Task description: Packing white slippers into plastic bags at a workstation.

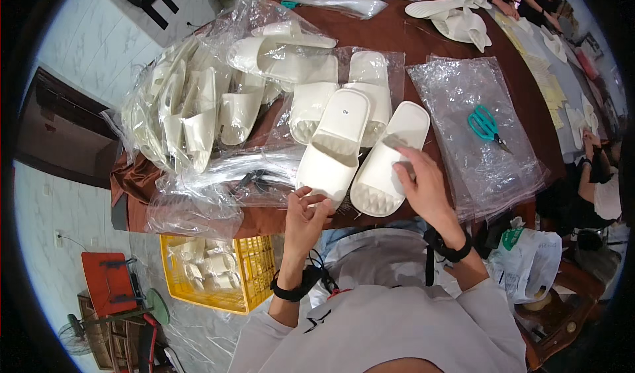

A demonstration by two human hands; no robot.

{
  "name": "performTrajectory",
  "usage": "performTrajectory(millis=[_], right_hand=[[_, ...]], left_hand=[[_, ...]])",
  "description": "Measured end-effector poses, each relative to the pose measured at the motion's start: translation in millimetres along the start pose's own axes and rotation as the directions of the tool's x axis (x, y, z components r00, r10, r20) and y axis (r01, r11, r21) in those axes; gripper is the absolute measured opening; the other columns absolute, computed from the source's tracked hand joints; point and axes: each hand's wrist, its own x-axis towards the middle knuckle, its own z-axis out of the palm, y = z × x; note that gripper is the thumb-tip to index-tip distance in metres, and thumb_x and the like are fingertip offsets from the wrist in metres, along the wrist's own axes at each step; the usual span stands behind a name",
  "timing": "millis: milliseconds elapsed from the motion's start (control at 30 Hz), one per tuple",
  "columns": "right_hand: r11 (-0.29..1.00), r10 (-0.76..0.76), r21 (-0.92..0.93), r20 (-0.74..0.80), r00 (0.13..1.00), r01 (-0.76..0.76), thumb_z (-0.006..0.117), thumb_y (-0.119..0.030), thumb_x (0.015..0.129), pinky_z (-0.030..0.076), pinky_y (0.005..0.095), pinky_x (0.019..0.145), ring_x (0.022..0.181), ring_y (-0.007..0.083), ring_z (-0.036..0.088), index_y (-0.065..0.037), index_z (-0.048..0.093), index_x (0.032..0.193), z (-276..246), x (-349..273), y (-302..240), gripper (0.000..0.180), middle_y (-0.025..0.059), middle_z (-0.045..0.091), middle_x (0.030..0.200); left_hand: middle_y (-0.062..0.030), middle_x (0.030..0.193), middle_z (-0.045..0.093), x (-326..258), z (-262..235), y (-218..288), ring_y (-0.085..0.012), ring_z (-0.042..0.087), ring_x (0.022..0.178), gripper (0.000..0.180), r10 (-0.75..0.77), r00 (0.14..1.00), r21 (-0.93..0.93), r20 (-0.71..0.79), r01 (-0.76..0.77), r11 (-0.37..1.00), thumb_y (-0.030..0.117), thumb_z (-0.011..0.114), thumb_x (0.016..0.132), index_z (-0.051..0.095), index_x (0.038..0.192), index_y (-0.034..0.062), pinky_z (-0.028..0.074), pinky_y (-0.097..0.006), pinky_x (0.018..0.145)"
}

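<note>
You are gripping the left slipper's (329, 153) heel with your left hand (305, 215); your right hand (423, 184) is pinching the right slipper (387, 164); neither is bagged yet.

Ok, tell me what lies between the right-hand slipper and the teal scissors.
In the head view, only clear plastic bags on the brown table lie between the right slipper and the scissors.

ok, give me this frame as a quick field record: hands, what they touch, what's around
left hand: grips the heel end of the left white slipper
right hand: on the right white slipper, fingers pinching something small and grey
surface: brown table
right of slippers: teal scissors on clear plastic bags
left: bagged slippers
floor: yellow crate
</note>
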Motion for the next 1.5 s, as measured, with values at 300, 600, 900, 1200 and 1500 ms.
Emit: performTrajectory(millis=[300,600,900,1200,1500], right_hand=[[0.992,-0.093,0.089,-0.007,0.996,0.094,0.057,-0.008,0.084,0.041,0.0408,0.074,0.083,0.0342,0.053,-0.002,0.051,0.108,20.4,-9.0,-12.4,0.025,0.0166,0.056,0.094],[0.981,-0.122,0.156,0.012,0.993,0.118,0.058,-0.01,0.085,0.043,0.039,0.074,0.081,0.0315,0.055,-0.003,0.054,0.109,19.8,-16.5,-8.8,0.025,0.0157,0.057,0.095],[0.985,-0.138,0.088,-0.102,0.985,0.147,0.059,-0.009,0.085,0.043,0.0394,0.076,0.083,0.0329,0.056,-0.003,0.055,0.108,25.9,-24.5,-15.1,0.025,0.015,0.058,0.096],[0.96,-0.246,0.128,-0.036,0.969,0.248,0.059,-0.005,0.079,0.042,0.0417,0.079,0.092,0.0343,0.054,-0.006,0.057,0.106,-25.3,-30.9,-22.9,0.027,0.0139,0.057,0.1],[0.947,0.054,-0.302,-0.19,0.98,-0.111,0.062,-0.01,0.078,0.041,0.0432,0.084,0.099,0.0377,0.05,-0.006,0.055,0.111,-138.1,-53.4,87.0,0.034,0.0179,0.053,0.106]], left_hand=[[-0.0099,0.101,0.059,1.5,13.8,-2.9,-0.0198,0.059,0.088,0.031,-0.206,0.961,-0.32,0.184,0.256,0.912,0.016,0.055,0.089,0.047,0.116,0.0051,0.049,-0.035,0.073],[-0.0112,0.112,0.045,-12.1,21.4,10.2,-0.0322,0.048,0.107,0.032,-0.337,0.904,-0.688,0.262,0.42,0.592,0.009,0.061,0.081,0.048,0.11,0.0093,0.04,-0.042,0.09],[-0.0119,0.108,0.054,-15.9,33.3,-18.1,-0.027,0.05,0.105,0.025,-0.268,0.905,-0.741,0.329,0.424,0.522,0.01,0.056,0.086,0.051,0.11,0.0067,0.038,-0.04,0.097],[-0.0087,0.113,0.055,-12.8,27.0,-2.2,-0.0221,0.051,0.107,0.029,-0.221,0.945,-0.762,0.242,0.326,0.56,0.018,0.054,0.09,0.049,0.116,0.0063,0.038,-0.036,0.095],[-0.0129,0.119,0.052,13.0,48.3,122.6,-0.0245,0.05,0.111,0.029,0.027,0.901,-0.612,0.433,0.272,0.743,0.023,0.046,0.094,0.048,0.113,0.0021,0.037,-0.038,0.099]])
